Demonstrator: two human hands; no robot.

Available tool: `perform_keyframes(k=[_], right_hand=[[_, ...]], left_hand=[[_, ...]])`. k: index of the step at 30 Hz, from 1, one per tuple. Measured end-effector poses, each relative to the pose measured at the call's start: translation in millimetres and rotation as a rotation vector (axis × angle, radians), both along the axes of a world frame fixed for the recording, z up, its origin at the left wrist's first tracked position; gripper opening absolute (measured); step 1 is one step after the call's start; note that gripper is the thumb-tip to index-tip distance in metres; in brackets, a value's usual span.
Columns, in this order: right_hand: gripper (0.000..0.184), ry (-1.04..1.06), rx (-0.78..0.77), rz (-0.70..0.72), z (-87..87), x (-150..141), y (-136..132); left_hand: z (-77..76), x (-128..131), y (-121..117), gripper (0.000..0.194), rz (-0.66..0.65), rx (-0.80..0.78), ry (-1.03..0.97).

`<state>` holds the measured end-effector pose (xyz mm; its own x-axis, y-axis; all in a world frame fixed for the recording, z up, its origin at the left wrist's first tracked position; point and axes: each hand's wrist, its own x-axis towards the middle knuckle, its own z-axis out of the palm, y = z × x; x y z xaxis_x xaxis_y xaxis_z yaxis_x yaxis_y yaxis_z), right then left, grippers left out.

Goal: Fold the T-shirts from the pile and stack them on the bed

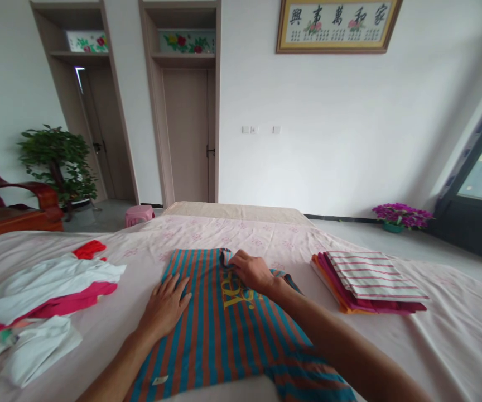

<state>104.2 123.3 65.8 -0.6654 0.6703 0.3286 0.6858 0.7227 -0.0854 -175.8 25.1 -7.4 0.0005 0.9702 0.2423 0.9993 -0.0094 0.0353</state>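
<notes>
A teal and brown striped T-shirt (207,340) with yellow lettering lies spread on the bed sheet, its left side folded in a straight edge. My left hand (168,301) rests flat on the shirt's left edge, fingers stretched out. At the collar, my right hand (251,271) has its fingers curled and pressed together on the fabric. One sleeve (312,374) reaches toward the lower right, partly under my right forearm. A small white label (160,381) shows near the hem.
To the right sits a folded stack of clothes, a striped white one (375,273) on top. Loose white and pink garments (48,290) lie in a heap at left. Beyond the patterned sheet (249,229) stand a pink stool (139,215), a wooden chair (19,195) and a potted plant (57,162).
</notes>
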Motion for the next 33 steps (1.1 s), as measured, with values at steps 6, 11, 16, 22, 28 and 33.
perform_keyframes(k=[6, 11, 16, 22, 28, 33], right_hand=[[0.031, -0.170, -0.142, 0.323, -8.5, -5.9, -0.9], [0.026, 0.058, -0.247, -0.284, 37.2, 20.9, 65.7], [0.045, 0.234, -0.029, -0.617, 42.7, 44.0, 87.4], [0.055, -0.040, -0.026, -0.290, -49.4, 37.4, 39.8], [0.065, -0.185, -0.205, -0.542, -65.4, 89.5, 52.2], [0.064, -0.216, -0.157, -0.719, -60.2, 99.2, 60.5]], left_hand=[[1.7, 1.1, -0.1, 0.056, 0.004, -0.003, 0.004], [3.7, 2.3, -0.1, 0.055, 0.014, -0.013, 0.006], [2.0, 2.2, 0.3, 0.055, 0.012, -0.002, -0.001], [1.2, 1.9, -0.4, 0.054, 0.002, 0.002, -0.003], [2.5, 1.4, -4.0, 0.054, -0.006, -0.005, -0.001], [11.5, 6.1, -5.4, 0.056, 0.002, -0.004, 0.020]])
